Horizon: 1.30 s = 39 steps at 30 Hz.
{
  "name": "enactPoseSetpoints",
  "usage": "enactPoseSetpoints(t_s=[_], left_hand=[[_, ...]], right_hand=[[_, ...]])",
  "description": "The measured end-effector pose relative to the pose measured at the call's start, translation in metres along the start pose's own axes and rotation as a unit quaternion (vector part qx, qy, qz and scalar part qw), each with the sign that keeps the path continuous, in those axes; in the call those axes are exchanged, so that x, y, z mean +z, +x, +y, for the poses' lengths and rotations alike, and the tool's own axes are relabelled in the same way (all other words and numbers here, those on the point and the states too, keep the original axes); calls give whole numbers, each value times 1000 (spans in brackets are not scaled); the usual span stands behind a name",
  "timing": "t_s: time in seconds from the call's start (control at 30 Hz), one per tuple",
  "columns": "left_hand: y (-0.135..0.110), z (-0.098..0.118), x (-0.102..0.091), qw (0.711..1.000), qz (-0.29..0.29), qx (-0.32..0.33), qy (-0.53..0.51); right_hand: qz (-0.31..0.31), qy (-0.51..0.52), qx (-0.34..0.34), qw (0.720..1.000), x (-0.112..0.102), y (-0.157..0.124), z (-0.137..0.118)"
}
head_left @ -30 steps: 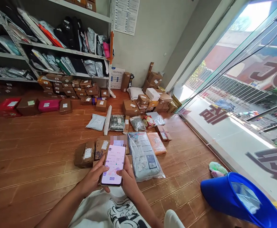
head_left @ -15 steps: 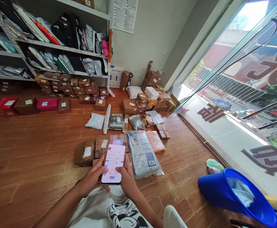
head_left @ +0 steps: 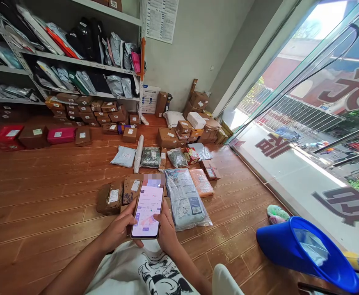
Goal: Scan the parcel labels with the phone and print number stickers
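Note:
A smartphone [head_left: 147,209] with a lit, pinkish-white screen is held upright between both hands, above my lap. My left hand [head_left: 122,225] wraps its left edge, the thumb lying at the screen's side. Round the right edge closes my right hand [head_left: 167,229], its thumb over the lower right of the screen. Just beyond the phone, cardboard boxes lie on the floor, among them a taped brown box [head_left: 110,198] and a patterned box [head_left: 132,188], partly hidden by the phone. To the right of them is a large clear-wrapped parcel [head_left: 185,200], beside an orange packet [head_left: 201,183].
Metal shelves [head_left: 83,62] full of bagged parcels stand at the back left, with stacked boxes [head_left: 88,116] underneath. More boxes [head_left: 168,138] sit by the far wall. A blue bin [head_left: 277,248] stands at the right, near the glass front [head_left: 290,164].
My right thumb has shifted slightly right and up on the screen. The picture on the phone's screen has changed a little, while both hands keep their hold.

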<state>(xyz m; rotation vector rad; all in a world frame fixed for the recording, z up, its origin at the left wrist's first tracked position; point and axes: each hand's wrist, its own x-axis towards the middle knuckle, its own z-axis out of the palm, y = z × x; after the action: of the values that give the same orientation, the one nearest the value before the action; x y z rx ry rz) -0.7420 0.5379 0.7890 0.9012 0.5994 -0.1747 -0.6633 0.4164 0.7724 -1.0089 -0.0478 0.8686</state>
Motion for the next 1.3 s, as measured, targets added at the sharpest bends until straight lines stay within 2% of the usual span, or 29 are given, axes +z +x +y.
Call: enactPoseSetpoints(t_s=[0.17, 0.33, 0.5, 0.73, 1.03, 1.3], left_hand=[[-2, -1, 2, 1000, 16, 6, -3], [-2, -5, 0, 1000, 0, 18, -6], [-2, -6, 4, 998, 38, 21, 50], [0, -5, 10, 994, 56, 35, 91], [1, -4, 10, 995, 47, 31, 76], [5, -9, 2, 999, 27, 24, 35]], right_hand=[[-6, 9, 1, 1000, 0, -1, 1], [-14, 3, -10, 1000, -2, -3, 3], [-28, -13, -14, 999, -2, -2, 4], [-28, -31, -18, 999, -4, -2, 3], [-12, -64, -37, 997, -1, 0, 5], [-35, -75, -26, 996, -5, 0, 0]])
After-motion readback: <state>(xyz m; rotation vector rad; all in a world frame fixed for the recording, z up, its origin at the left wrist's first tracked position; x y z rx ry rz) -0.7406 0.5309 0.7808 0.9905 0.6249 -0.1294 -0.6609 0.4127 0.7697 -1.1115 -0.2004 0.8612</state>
